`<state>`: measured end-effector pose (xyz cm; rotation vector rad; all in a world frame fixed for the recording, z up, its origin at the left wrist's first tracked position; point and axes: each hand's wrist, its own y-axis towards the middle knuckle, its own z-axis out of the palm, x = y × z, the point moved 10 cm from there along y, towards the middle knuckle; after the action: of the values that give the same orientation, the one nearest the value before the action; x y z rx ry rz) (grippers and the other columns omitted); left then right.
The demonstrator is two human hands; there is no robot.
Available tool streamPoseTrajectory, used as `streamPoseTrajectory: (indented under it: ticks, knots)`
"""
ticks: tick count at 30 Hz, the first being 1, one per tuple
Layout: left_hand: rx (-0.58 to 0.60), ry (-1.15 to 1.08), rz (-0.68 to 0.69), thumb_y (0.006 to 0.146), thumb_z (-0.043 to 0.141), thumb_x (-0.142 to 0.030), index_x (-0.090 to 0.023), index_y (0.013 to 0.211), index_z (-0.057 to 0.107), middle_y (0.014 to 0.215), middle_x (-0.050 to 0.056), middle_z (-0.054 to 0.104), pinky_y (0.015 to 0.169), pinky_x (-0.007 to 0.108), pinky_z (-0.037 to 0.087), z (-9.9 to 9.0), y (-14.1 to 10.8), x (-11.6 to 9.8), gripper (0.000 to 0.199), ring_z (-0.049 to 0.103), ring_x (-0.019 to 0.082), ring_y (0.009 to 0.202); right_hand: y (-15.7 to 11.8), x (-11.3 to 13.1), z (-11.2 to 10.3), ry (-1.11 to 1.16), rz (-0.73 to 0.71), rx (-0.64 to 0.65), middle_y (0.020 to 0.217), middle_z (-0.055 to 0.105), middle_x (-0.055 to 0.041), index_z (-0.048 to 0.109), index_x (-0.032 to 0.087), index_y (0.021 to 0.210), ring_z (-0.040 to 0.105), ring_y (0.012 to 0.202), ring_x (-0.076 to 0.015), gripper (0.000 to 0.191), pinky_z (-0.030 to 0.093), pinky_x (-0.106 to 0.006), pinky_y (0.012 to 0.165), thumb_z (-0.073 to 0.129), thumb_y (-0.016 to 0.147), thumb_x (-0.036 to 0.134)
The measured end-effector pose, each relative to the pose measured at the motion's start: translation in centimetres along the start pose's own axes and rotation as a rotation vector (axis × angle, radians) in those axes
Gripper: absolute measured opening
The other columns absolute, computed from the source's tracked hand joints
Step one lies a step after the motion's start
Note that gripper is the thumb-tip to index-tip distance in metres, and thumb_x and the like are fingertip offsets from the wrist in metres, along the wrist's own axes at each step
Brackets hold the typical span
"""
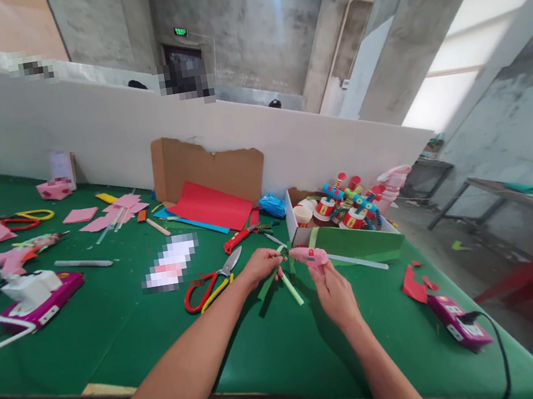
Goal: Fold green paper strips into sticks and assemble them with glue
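Note:
My right hand (332,287) is wrapped round a pink hot glue gun (310,256), whose nozzle points left. A long translucent glue stick (360,261) sticks out of its back end. Close to the nozzle, my left hand (264,265) pinches green paper strips (292,290) that fan out below the fingers. Exactly where nozzle and paper meet is too small to tell. Left of my left hand lie scissors (215,278) with red and yellow handles. Red-handled pliers (238,239) rest just beyond them, beside dark coiled pieces (263,227).
A box (292,219) of colourful crafted figures and paper cups stands beyond my hands, with green paper (369,242) before it. Red card (212,207) leans on cardboard (175,167). Purple power strips (461,324) with cords lie at right and left. A white partition (109,133) borders the table.

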<state>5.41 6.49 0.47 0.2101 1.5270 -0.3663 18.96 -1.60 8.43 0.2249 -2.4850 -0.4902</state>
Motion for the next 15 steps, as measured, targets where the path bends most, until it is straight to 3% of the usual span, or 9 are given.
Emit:
streamPoseTrajectory:
  ticks: [2,5,8,12,15]
  knots:
    - [0.001,-0.020,-0.009,0.073,0.061,-0.032,-0.013,0.068,0.061,0.047,-0.001,0.061,0.044,0.021,0.037,0.0,0.1,0.1,0.019,0.051,0.009,0.039,0.0,-0.2,-0.3,0.046,0.012,-0.015,0.121,0.064,-0.0123,0.057,0.019,0.123,0.062,0.109,-0.0246,0.047,0.050,-0.033,0.084,0.032,0.092,0.043]
    - [0.025,-0.085,-0.051,0.076,0.061,-0.034,-0.012,0.071,0.061,0.048,0.000,0.061,0.043,0.020,0.034,0.2,0.1,0.5,0.022,0.049,0.009,0.038,-0.2,-1.4,-0.2,0.191,0.112,0.004,0.089,0.071,-0.0107,0.062,0.018,0.107,0.067,0.074,-0.0218,0.048,0.051,-0.030,0.064,0.036,0.088,0.053]
    - [0.067,-0.171,-0.110,0.078,0.060,-0.035,-0.012,0.077,0.061,0.049,0.000,0.061,0.042,0.019,0.034,0.6,-0.1,0.8,0.023,0.049,0.008,0.038,-0.7,-3.7,0.6,0.452,0.287,0.049,0.069,0.067,-0.0045,0.060,0.017,0.089,0.053,0.044,-0.0133,0.050,0.042,-0.026,0.043,0.042,0.082,0.064]
    - [0.090,-0.260,-0.138,0.081,0.060,-0.033,-0.013,0.076,0.058,0.051,0.001,0.061,0.044,0.020,0.037,0.8,-0.3,0.5,0.021,0.049,0.008,0.040,-2.1,-7.5,0.7,0.677,0.474,0.023,0.070,0.067,-0.0033,0.059,0.016,0.086,0.047,0.040,-0.0095,0.047,0.039,-0.024,0.040,0.067,0.065,0.058]
    - [0.084,-0.310,-0.114,0.082,0.060,-0.034,-0.014,0.074,0.055,0.051,0.000,0.059,0.045,0.020,0.038,0.7,-0.3,0.1,0.023,0.050,0.008,0.041,-3.3,-10.7,-0.7,0.683,0.516,-0.025,0.070,0.068,-0.0057,0.061,0.015,0.083,0.052,0.047,-0.0116,0.044,0.043,-0.025,0.045,0.069,0.063,0.053]
